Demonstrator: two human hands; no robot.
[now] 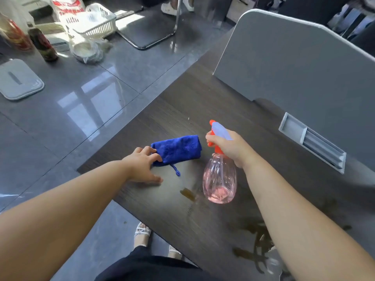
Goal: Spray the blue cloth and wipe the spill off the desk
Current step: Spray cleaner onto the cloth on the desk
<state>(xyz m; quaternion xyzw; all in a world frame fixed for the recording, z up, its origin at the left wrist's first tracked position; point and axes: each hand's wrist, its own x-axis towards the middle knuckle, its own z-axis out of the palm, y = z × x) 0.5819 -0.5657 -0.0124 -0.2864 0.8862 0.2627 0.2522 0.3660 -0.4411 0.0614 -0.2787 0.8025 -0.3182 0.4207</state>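
Note:
A folded blue cloth (178, 149) lies on the dark wooden desk (194, 94) near its left edge. My left hand (142, 167) rests on the desk with its fingers on the cloth's near left end. My right hand (229, 147) grips the neck and orange trigger of a clear pink spray bottle (220, 179), held just right of the cloth with the nozzle pointing away. A small brown spill (187, 194) sits beside the bottle's base. A larger brown spill (255, 246) spreads near the desk's front, partly hidden by my right forearm.
A grey partition panel (294, 57) stands along the desk's far right, with a grey cable slot (312, 141) beside it. On the tiled floor to the left are a white basket (95, 21), bottles (42, 44), bagged bowls (87, 49) and a grey lid (19, 80).

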